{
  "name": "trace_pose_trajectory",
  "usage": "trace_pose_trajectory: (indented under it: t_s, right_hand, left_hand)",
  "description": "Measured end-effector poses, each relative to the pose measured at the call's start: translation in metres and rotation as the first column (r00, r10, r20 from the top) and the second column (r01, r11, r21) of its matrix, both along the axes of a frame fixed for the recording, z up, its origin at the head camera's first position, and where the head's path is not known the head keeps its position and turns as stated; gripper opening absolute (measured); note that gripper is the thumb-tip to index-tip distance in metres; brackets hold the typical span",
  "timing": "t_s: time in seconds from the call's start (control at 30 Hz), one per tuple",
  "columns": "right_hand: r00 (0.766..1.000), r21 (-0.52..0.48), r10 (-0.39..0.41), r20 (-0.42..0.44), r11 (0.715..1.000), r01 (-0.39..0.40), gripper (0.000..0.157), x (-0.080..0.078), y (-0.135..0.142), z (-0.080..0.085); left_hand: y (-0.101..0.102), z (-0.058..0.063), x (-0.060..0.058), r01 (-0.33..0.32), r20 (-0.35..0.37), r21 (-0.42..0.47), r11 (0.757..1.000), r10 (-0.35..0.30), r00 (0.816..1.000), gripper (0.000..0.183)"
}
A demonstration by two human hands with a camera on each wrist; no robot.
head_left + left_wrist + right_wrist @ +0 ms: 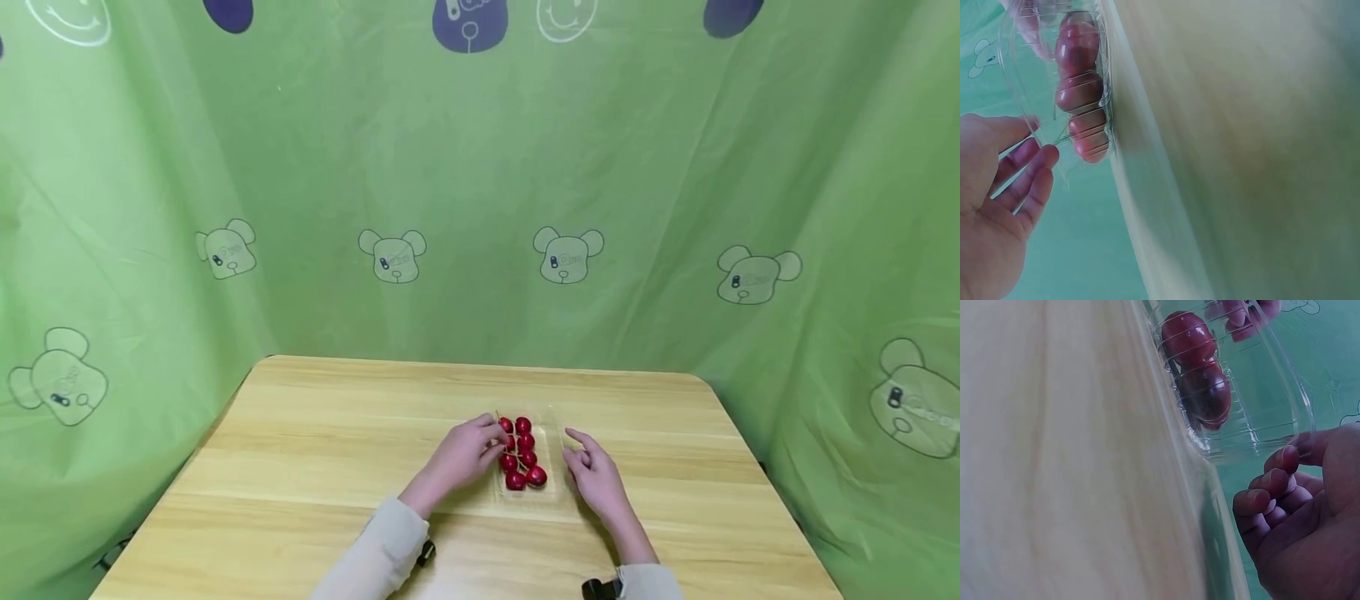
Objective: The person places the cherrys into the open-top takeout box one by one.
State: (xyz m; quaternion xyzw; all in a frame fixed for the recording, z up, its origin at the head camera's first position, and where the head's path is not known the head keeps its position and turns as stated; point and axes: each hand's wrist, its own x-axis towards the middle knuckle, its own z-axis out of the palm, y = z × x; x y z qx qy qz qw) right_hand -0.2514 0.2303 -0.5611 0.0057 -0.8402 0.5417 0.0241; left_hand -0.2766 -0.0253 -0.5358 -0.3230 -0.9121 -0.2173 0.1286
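Observation:
Several shiny red cherries [527, 442] with thin green stems lie in two rows inside a clear plastic tray [552, 492] on the table. My left hand [467, 450] is at the tray's left side, its fingertips over the rim beside the cherries. In the left wrist view, its relaxed fingers [1040, 178] are near a stem, with a gap between thumb and fingers. My right hand [596, 477] is beside the tray's right rim. Its loosely bent fingers [1261, 494] are close to a tray corner in the right wrist view, with no cherry among them.
The tray stands on a light wooden table [315, 467] with rounded far corners. A green curtain [480, 317] with bear-head prints hangs behind the table and along both sides. Dark wrist straps show by the pale sleeves [386, 533].

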Motion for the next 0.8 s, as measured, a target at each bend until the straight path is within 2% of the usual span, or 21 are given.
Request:
trace_pose_trajectory:
  t_s: [0.1,0.3,0.43,0.53,0.67,0.8]
  right_hand:
    - [1.0,-0.003,-0.001,-0.005,1.0,0.001,0.046,-0.001,-0.001,0.0]
    - [1.0,0.013,-0.01,-0.011,1.0,0.01,0.045,-0.003,-0.002,0.0]
    - [1.0,0.016,-0.011,-0.004,1.0,0.011,0.046,-0.002,-0.002,0.0]
    - [1.0,0.032,-0.009,0.001,0.999,0.009,0.047,-0.002,-0.001,0.002]
    - [1.0,0.059,-0.014,-0.002,0.998,0.014,0.055,-0.004,0.004,0.009]
    - [0.999,0.078,-0.029,-0.021,0.997,0.03,0.064,-0.005,0.017,0.018]
  left_hand:
    - [-0.001,0.0,0.0,-0.009,0.026,0.019,1.0,0.008,1.0,0.013]
    - [-0.003,-0.001,-0.002,-0.015,0.03,0.025,1.0,0.014,0.999,0.014]
    - [-0.005,-0.001,0.002,-0.022,0.047,0.037,0.999,0.02,0.999,0.017]
    - [-0.011,0.001,0.005,-0.051,0.065,0.052,0.997,0.048,0.997,0.022]
    - [-0.03,0.006,0.007,-0.099,0.037,0.04,0.994,0.098,0.995,0.032]
    - [-0.066,0.013,0.007,-0.13,-0.023,-0.008,0.992,0.13,0.991,0.047]
